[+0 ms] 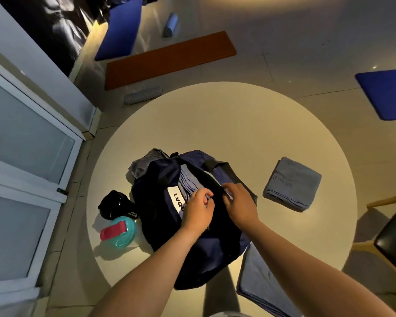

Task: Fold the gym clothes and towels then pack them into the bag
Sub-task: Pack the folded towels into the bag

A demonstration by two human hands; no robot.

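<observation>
A navy gym bag (160, 195) with a white label lies open on the round white table (238, 124). Grey folded cloth (189, 180) shows inside its opening. My left hand (198, 208) has curled fingers that grip the grey cloth at the bag's mouth. Across the opening, my right hand (239, 201) pinches the bag's edge. A folded grey towel (293, 184) sits on the table to the right of the bag. Another grey towel (261, 284) hangs over the table's near edge. Grey clothing (144, 162) pokes out behind the bag.
A teal bottle with a red lid (118, 231) and a black object (116, 204) lie left of the bag. A wooden chair with a dark seat (391, 239) stands at the right. Blue and orange mats (169, 58) and foam rollers (143, 95) lie on the floor beyond.
</observation>
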